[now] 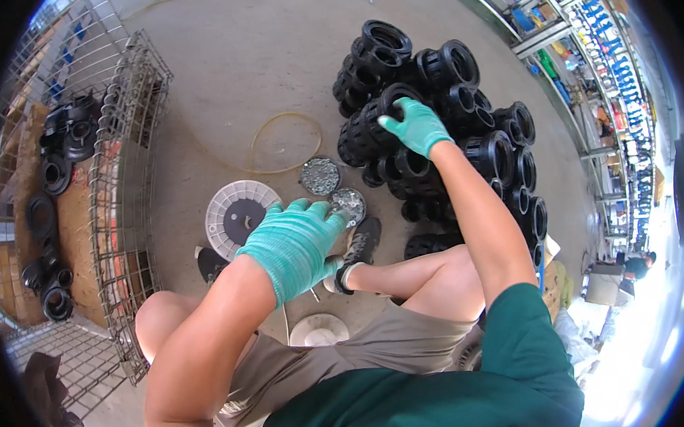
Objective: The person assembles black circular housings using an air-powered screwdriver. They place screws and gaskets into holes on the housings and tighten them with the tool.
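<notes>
**Black pipe fittings heaped on the floor, both gloved hands at work**

Black pipe fittings (460,132), round and ribbed with open mouths, lie stacked in a pile on the concrete floor (259,57), at about one o'clock from the middle of the view. The right hand (416,126), in a teal glove, rests on top of one fitting at the near edge of the pile, fingers spread wide over its rim and pressing down on it rather than wrapped around it.

At about nine o'clock from that hand, the left hand (297,242), also in a teal glove, reaches over a small round dish of metal bits (349,204); its fingers are curled at the dish's edge, and whether they pinch anything cannot be told. A second dish of the same kind (320,175) sits just beside it at eleven o'clock.

Near the left hand, at nine o'clock, lies a white round disc with a dark centre (239,212). A loop of thin yellowish tubing (284,143) lies on the floor beyond the dishes. A wire cage (123,185) with more black parts stands at the far left.
</notes>
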Available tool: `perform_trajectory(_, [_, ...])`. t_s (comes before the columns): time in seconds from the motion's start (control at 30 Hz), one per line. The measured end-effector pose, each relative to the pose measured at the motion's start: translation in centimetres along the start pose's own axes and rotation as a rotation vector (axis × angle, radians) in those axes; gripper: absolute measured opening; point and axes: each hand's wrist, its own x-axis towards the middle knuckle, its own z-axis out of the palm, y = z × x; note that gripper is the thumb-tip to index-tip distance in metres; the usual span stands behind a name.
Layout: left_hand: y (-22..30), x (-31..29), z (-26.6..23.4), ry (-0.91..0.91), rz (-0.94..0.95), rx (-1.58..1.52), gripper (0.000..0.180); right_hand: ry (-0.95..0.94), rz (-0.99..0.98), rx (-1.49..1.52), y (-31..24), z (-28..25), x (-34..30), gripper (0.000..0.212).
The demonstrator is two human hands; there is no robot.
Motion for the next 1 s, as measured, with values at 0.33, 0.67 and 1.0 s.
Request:
perform_trajectory(0.33, [0.4, -0.4, 0.6, 0.103, -0.001, 0.024, 0.045, -0.439, -0.541, 0.401, -8.2, -4.6, -14.0, 0.044])
perform_trajectory(0.67, [-1.2, -5.5, -4.3, 0.545, -0.037, -0.073, 0.047, -0.577, -0.697, 0.387, -13.0, -0.2, -14.4, 0.04])
perform_trajectory(1.0, [-29.5, -17.3, -8.3, 1.04, -0.749, 0.05, 0.026, -0.541, -0.594, 0.16, -11.7, 1.0, -12.2, 0.051])
